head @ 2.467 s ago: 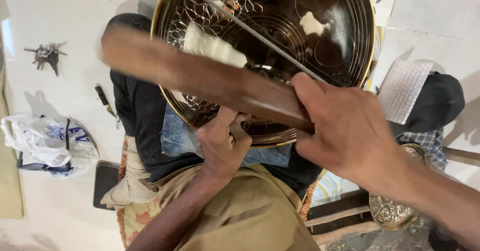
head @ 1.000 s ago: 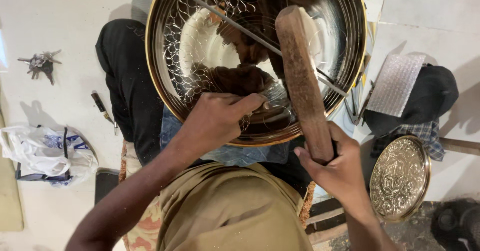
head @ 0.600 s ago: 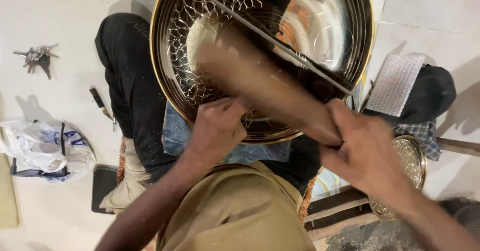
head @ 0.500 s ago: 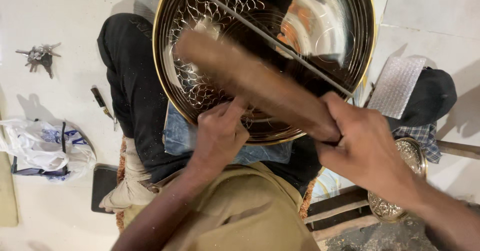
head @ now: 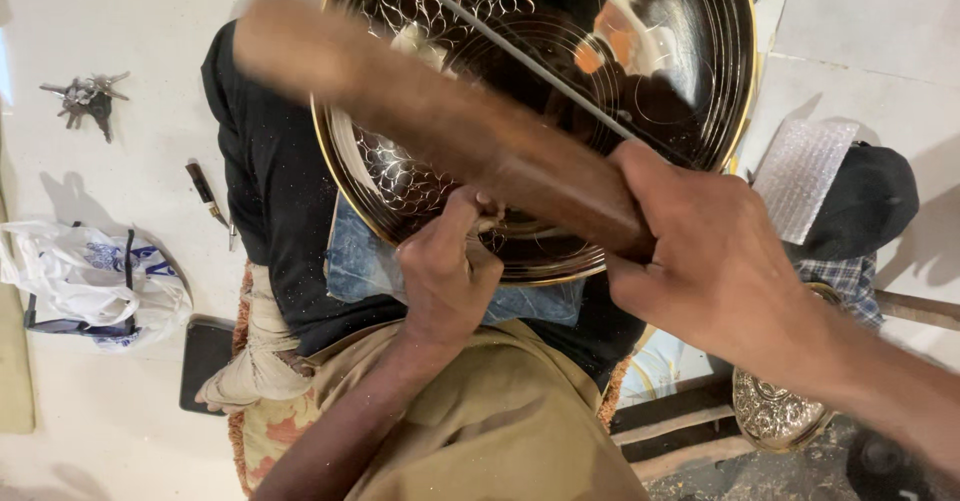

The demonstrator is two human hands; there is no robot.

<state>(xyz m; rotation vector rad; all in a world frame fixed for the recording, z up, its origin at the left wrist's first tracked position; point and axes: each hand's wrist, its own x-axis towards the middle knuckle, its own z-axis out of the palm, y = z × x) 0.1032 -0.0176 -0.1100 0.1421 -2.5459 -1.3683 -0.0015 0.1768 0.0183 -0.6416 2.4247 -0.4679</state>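
A large round metal tray, dark and mirror-bright with a gold rim, fills the upper middle of the frame and rests tilted on the person's lap, its near edge lying over a blue cloth on the black trousers. Part of its face, toward the upper left and lower left of the dish, carries a net of fine engraved loops; the right part is smooth apart from concentric rings. The left hand sits at the tray's lower rim, just below centre frame, fingers curled tight around a small tool whose tip seems to meet the metal; the tool itself is mostly hidden by the fist, so its kind cannot be told. The right hand comes in from the lower right and is closed firmly around one end of a long wooden mallet. The mallet's long axis runs diagonally from that grip at centre right up to the upper left, crossing over the tray and passing just above the left hand; it is motion-blurred, most strongly at its far end. So the mallet lies above and across the left fist, and the point where the two line up is at the tray's lower-left rim. A thin metal rod lies across the tray along a similar diagonal. On the floor at left are a white plastic bag, a bunch of keys and a small dark-handled tool.
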